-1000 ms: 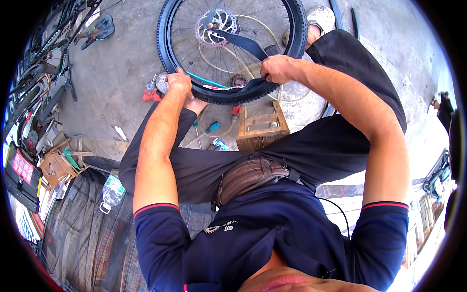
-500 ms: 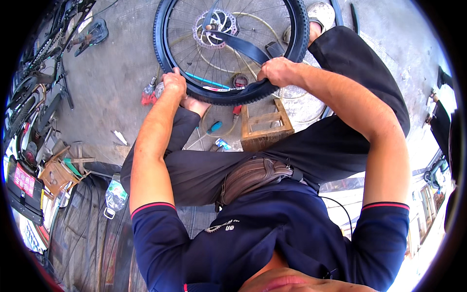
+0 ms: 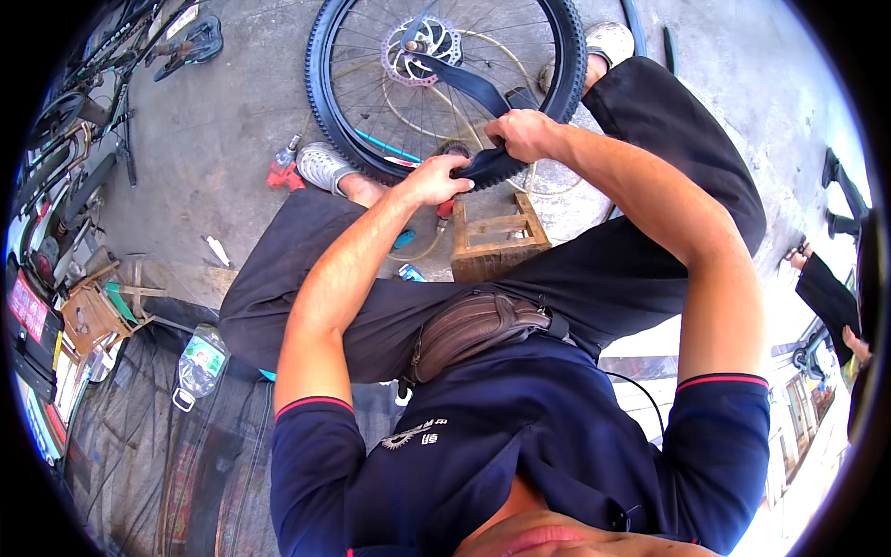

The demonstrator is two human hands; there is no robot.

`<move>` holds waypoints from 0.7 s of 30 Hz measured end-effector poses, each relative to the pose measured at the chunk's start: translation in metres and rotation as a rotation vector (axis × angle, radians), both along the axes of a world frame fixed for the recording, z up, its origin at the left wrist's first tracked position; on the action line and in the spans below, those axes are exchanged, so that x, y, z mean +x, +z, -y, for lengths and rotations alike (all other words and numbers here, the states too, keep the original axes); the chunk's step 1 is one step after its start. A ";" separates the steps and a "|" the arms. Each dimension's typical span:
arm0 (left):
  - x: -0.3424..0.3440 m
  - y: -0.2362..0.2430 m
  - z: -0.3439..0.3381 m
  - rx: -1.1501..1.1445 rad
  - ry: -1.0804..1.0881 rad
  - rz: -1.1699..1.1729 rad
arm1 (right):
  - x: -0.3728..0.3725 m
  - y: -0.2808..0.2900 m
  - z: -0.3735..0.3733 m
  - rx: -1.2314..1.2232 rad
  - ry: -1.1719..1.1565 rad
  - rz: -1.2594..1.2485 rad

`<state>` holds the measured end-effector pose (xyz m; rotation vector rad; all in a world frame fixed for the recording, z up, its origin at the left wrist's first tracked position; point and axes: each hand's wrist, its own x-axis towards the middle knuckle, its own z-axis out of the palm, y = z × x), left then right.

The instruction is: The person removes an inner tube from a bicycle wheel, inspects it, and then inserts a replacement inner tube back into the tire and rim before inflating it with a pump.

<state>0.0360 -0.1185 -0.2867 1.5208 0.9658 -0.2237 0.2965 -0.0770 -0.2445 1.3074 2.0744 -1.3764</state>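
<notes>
A bicycle wheel with a black knobby tyre [image 3: 320, 93] and a silver brake disc [image 3: 445, 48] stands in front of me, between my legs. A black inner tube [image 3: 471, 85] hangs loose across the spokes from the hub area toward my right hand [image 3: 522, 135], whose fingers are closed on it at the near right of the rim. At the wheel's near edge, my left hand [image 3: 434, 180] pinches the tube against the tyre. Between the hands, a stretch of tube lies along the rim, partly hidden by my fingers.
A small wooden stool [image 3: 501, 255] stands below the wheel. A red power tool [image 3: 282, 169] lies beside my left shoe [image 3: 323, 167]. Hoses trail over the floor behind the spokes. Bicycles [image 3: 70, 148] line the left side, near a clear plastic bottle [image 3: 201, 360]. Another person [image 3: 831, 297] is at far right.
My left hand has moved right along the near rim, from the wheel's left side to beside my right hand. The right hand stays closed on the tube; the wheel has shifted slightly.
</notes>
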 end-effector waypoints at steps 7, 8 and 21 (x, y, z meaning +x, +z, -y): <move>0.011 -0.021 -0.004 -0.198 0.187 -0.101 | -0.008 -0.005 0.011 0.227 -0.078 0.057; 0.011 -0.024 -0.002 -0.195 0.222 -0.127 | -0.009 0.000 0.006 0.166 -0.053 0.090; 0.031 -0.012 -0.001 -0.229 0.101 -0.047 | -0.013 -0.008 0.000 -0.034 0.108 0.217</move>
